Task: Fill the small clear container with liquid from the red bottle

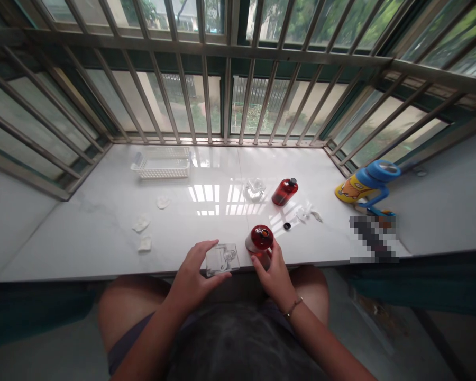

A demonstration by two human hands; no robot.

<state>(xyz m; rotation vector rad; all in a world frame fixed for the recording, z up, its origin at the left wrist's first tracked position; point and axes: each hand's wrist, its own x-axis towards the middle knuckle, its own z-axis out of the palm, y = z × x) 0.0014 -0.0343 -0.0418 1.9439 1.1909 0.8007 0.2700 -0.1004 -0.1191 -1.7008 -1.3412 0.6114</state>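
Observation:
Near the front edge of the white counter, my left hand grips a clear square glass bottle between thumb and fingers. To its right, my right hand is wrapped around the lower side of a red-brown bottle. That bottle is uncapped, its round neck opening facing up. A small black cap lies on the counter just beyond my right hand. Farther back stands a second red-brown bottle with a black cap on, dark liquid showing low inside.
A white perforated basket sits at the back left. Crumpled white tissue pieces lie on the left. A clear glass dish and crumpled clear plastic are beyond my hands. A yellow-and-blue flask stands right, beside a pixelated patch. Barred windows enclose the counter.

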